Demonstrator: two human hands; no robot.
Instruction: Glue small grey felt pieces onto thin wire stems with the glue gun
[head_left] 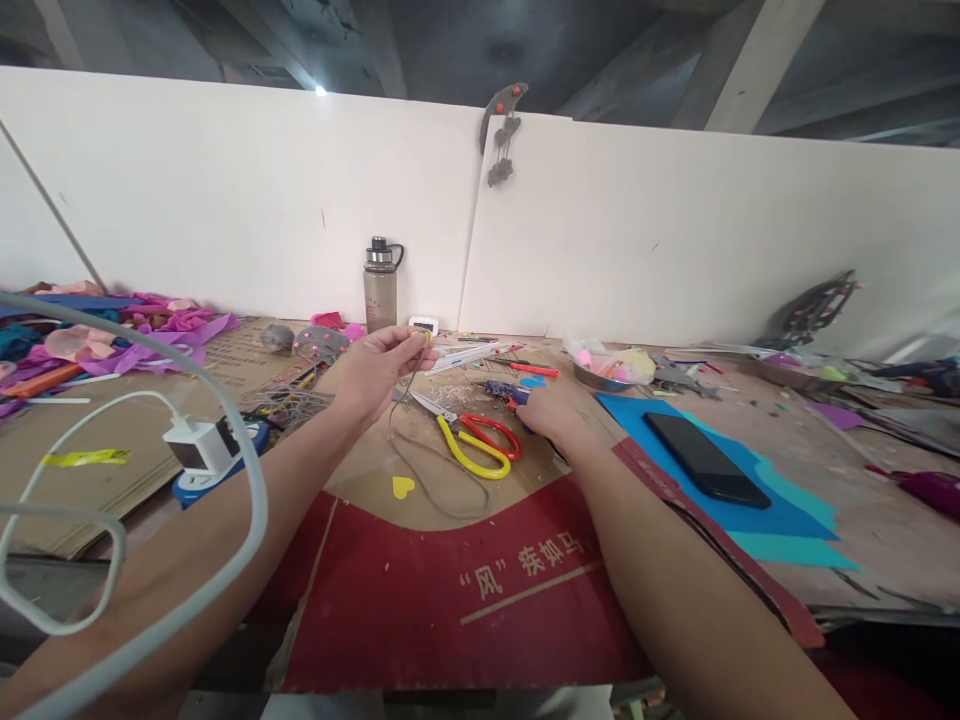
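My left hand is raised over the cardboard, thumb and fingers pinched on a small yellow piece. A thin grey cord hangs from that pinch and loops down onto the cardboard. To the right, my right hand is wrapped round the handle of a dark blue tool, whose tip points left. Scissors with one red and one yellow handle lie partly open between my forearms. A yellow paper heart lies flat below them.
A bottle stands by the white partition. A black phone rests on blue sheets at the right. At left are a white charger, its cable looping close to the camera, and coloured scraps.
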